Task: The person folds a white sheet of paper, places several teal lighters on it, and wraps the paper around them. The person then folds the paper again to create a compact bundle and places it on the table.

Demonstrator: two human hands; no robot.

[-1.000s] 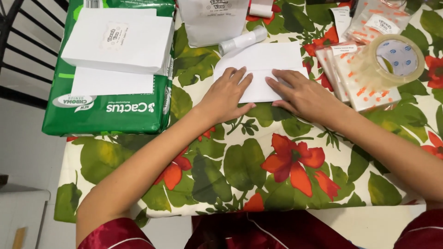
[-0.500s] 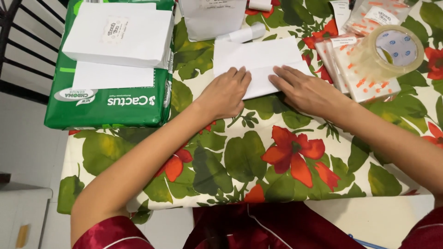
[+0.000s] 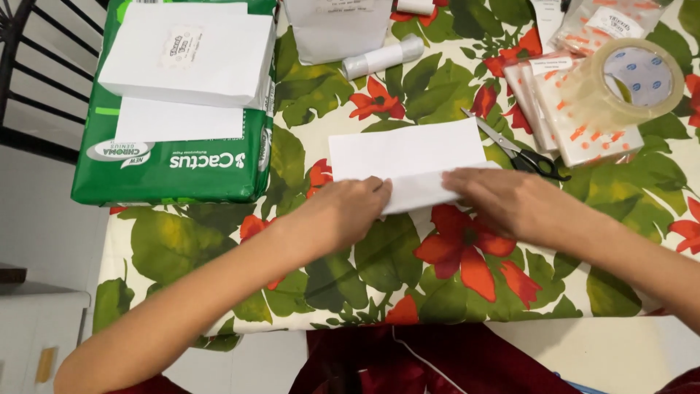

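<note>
Paper (image 3: 408,157) is being pressed flat near the middle of the table (image 3: 219,241), on the leaf-and-red-flower cloth. White and folded, the sheet is being held with its long axis running left to right, parallel to the near edge, and its lower flap is being pinned along the near side. The left hand (image 3: 343,211) is being laid open, palm down, fingers together, on the sheet's near left corner. The right hand (image 3: 510,201) is being spread flat as well, its fingertips resting on the near right part of the fold. Nothing is being gripped by either hand; both are simply bearing down. The sheet is lying just beyond both hands, toward the far edge, and neither hand is clearly the nearer, since each is touching its own end.

Scissors (image 3: 521,149) with black handles are being left just beside the sheet's right end, blades pointing toward the far left. A clear tape roll (image 3: 631,80) is sitting on flat packets (image 3: 565,120) near the far right corner. A green paper ream (image 3: 175,157) is occupying the left edge, with white envelopes (image 3: 189,55) stacked on it.
</note>
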